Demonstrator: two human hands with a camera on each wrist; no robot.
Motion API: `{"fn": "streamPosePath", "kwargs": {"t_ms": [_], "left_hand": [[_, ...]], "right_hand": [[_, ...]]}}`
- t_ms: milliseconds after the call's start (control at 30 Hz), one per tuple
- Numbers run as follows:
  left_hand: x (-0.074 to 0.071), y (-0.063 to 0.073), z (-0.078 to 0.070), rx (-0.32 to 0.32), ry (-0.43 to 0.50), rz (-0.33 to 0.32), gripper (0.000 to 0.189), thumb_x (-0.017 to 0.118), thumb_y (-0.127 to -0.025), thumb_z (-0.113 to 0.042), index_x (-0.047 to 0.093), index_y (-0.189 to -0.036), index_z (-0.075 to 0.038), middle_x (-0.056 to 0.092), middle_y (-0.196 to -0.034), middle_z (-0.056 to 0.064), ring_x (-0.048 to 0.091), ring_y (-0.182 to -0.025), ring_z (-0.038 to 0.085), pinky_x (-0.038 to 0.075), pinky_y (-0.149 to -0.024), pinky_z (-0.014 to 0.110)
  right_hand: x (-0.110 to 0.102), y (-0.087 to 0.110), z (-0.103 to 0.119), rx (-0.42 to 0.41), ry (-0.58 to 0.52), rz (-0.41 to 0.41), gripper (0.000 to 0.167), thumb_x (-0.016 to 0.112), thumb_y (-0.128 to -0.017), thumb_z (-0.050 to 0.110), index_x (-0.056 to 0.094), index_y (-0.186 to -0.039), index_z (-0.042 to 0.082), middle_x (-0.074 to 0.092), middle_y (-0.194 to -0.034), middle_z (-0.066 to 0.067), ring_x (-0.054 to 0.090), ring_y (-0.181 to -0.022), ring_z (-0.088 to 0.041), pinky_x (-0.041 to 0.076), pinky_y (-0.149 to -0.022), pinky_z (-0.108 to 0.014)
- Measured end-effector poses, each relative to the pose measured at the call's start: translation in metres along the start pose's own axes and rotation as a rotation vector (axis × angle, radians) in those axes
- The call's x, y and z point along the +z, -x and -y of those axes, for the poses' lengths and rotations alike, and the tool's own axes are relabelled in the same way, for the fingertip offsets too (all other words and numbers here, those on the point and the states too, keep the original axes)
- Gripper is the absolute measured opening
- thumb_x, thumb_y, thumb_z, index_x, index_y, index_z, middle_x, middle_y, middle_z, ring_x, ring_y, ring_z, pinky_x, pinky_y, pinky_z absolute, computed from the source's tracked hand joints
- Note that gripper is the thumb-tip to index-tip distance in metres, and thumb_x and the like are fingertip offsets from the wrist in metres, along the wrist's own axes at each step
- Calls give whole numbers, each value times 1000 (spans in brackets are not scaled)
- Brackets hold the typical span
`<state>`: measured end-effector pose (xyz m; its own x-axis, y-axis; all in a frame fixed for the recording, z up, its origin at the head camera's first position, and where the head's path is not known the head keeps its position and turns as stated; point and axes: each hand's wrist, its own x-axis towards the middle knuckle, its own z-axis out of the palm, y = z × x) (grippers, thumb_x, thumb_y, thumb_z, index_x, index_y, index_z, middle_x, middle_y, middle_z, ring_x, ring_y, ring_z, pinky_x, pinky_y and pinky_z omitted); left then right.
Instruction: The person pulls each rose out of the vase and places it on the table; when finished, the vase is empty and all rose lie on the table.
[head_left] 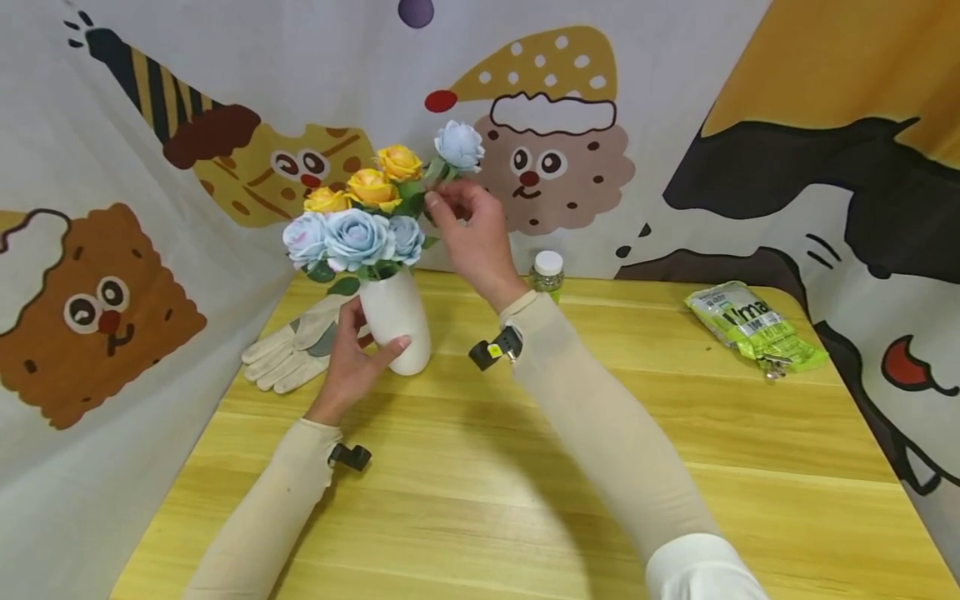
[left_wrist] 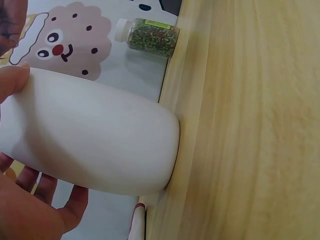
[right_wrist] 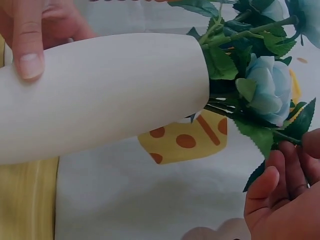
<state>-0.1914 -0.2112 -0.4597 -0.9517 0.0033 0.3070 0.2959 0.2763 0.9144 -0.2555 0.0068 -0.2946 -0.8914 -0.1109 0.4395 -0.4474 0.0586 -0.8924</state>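
Note:
A white vase point(head_left: 399, 321) stands on the table, tilted a little in the head view. My left hand point(head_left: 352, 358) grips its body, thumb on the near side and fingers behind. Yellow roses point(head_left: 374, 189) and light blue roses point(head_left: 358, 239) with green leaves fill its mouth. At the bunch's right side my right hand point(head_left: 476, 233) pinches the green stem point(right_wrist: 287, 138) of a light blue rose point(head_left: 459, 146), whose bloom rises above the fingers. The lower end of that stem is hidden among the leaves.
Pale work gloves point(head_left: 288, 354) lie left of the vase. A white-capped jar point(head_left: 548, 273) of small green and dark beads stands at the table's back edge. At the right lies a green plastic bag point(head_left: 750, 321) with small metal pieces on it. A printed cloth hangs behind.

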Motion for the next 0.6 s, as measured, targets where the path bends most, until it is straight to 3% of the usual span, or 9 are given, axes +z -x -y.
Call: {"fn": "streamPosePath", "kwargs": {"t_ms": [267,500,600], "left_hand": [[0,1,-1,-20,4,-1,88,83,-92,-12,29,-160,-11,45,-152,15,47,-136,31,41,-112,58],[0,2,1,-20,17,-6,87,83,-91,-12,30,-160,-11,45,-151,14,48,-133,27,41,-112,57],[1,2,2,-15,13,-2,86,83,-92,-13,30,-160,-11,45,-152,13,48,-133,25,41,-112,56]], "right_hand": [[-3,-5,6,-37,-158,-115,22,60,-108,9,64,-126,-2,72,-122,-17,69,-98,-24,60,-86,-29],[-9,-4,8,-78,-221,-264,21,60,-107,8,59,-126,-1,71,-109,-14,67,-79,-15,52,-63,-26],[-15,-5,9,-123,-270,-305,22,60,-107,5,55,-126,-2,70,-107,-13,67,-81,-18,56,-67,-27]]}}
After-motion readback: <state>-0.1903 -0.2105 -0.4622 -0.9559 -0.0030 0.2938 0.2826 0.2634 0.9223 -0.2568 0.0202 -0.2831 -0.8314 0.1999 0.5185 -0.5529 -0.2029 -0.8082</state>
